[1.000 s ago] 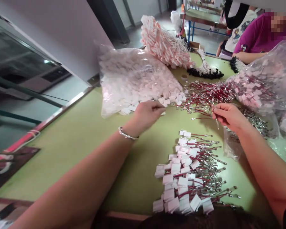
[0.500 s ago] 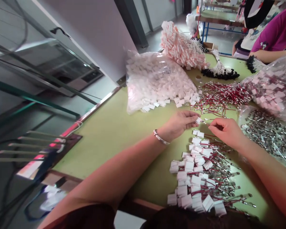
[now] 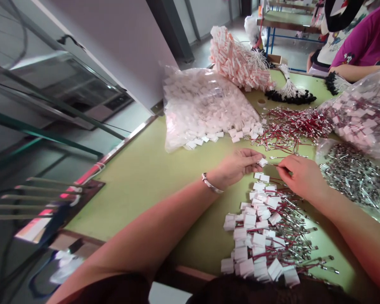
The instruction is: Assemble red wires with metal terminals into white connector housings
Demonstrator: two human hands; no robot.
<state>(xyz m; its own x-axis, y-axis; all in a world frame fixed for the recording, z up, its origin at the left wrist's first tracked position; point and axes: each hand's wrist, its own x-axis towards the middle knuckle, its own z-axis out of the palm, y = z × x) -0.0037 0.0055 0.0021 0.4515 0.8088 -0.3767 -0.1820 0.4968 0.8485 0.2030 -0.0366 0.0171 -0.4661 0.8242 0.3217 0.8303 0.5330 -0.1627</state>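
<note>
Green table, white block pinched in left fingers

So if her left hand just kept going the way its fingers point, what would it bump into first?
Probably the right hand: the left hand, pinching a small white block, points right at it, close by. Depth is hard to judge.
</note>
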